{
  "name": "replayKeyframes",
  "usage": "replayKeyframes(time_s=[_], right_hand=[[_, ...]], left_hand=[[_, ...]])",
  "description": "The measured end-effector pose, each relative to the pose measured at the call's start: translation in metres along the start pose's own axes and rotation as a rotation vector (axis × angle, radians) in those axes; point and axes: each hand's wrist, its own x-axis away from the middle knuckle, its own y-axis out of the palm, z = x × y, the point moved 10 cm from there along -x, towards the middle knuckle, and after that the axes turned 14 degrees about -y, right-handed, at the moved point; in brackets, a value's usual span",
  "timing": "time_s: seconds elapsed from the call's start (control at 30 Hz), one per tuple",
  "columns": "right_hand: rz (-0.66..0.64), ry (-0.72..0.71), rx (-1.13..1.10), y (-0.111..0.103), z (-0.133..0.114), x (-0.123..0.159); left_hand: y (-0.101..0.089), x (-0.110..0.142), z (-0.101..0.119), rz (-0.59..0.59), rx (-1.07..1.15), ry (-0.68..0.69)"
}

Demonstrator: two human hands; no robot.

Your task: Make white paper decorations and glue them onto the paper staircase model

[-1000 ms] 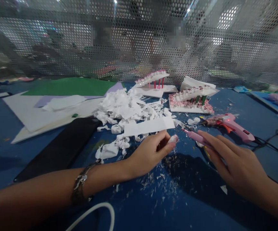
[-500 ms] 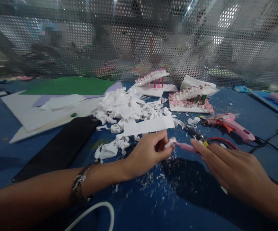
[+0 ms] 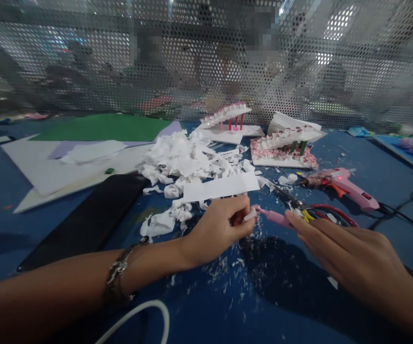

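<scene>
My left hand (image 3: 224, 220), a dark bracelet round its wrist, pinches a small white paper piece (image 3: 250, 214) between thumb and fingers. A slim pink pen-like tool (image 3: 277, 217) lies in the fingers of my right hand (image 3: 349, 253), its thin tip touching the pinched paper. What exactly the tip is made of cannot be made out. Just beyond the left hand lies a flat white paper strip (image 3: 222, 187). Behind it is a heap of curled, torn white paper (image 3: 177, 157).
A pink glue gun (image 3: 358, 188) and red-handled pliers (image 3: 331, 209) lie at right. Two small white-and-pink stair models (image 3: 227, 114) stand at the back before a perforated metal screen (image 3: 192, 71). Green sheet (image 3: 106, 126), white board (image 3: 59, 172) and black case (image 3: 88, 220) cover the left.
The pink tool has shifted slightly right and tilted, and the white paper piece at its tip has turned a little. Both hands have stayed nearly in place.
</scene>
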Motion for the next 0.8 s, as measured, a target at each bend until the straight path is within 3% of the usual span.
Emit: replayKeyframes(time_s=[0.8], right_hand=[[0.001, -0.013, 0.066, -0.0052, -0.0009, 0.0033]], left_hand=[[0.0, -0.0009, -0.0014, -0.007, 0.008, -0.025]])
